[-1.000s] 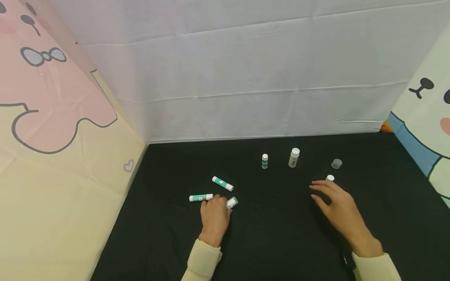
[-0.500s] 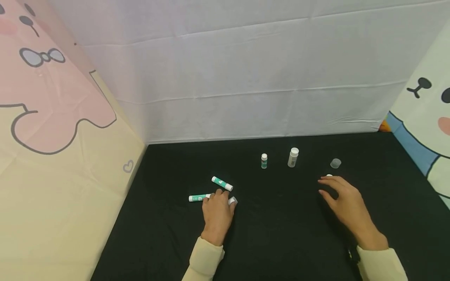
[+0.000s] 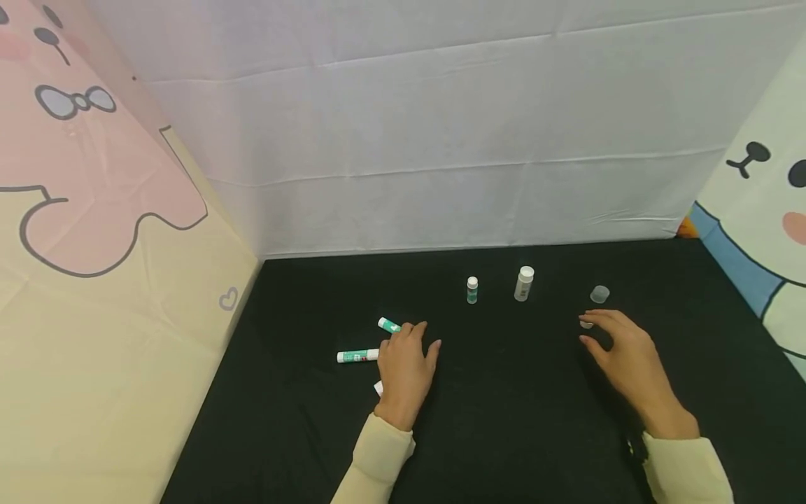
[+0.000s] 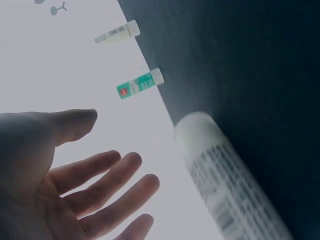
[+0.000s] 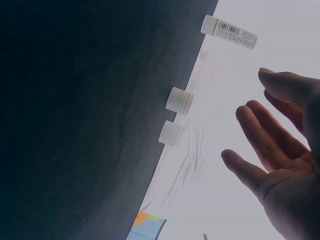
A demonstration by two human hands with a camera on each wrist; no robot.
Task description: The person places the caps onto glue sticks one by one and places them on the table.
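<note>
On the black cloth, we see the left hand relaxed and empty, near the nearer tube and the farther tube, both lying flat. We find the right hand, also holding nothing, near a white cylinder.

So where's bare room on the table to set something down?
The table is bare between left grip and right grip, on the near side of the upright sticks. Left of the lying sticks is bare too. Crowded: around the left grip, by the lying sticks, and at the right grip, near two short pieces.
</note>
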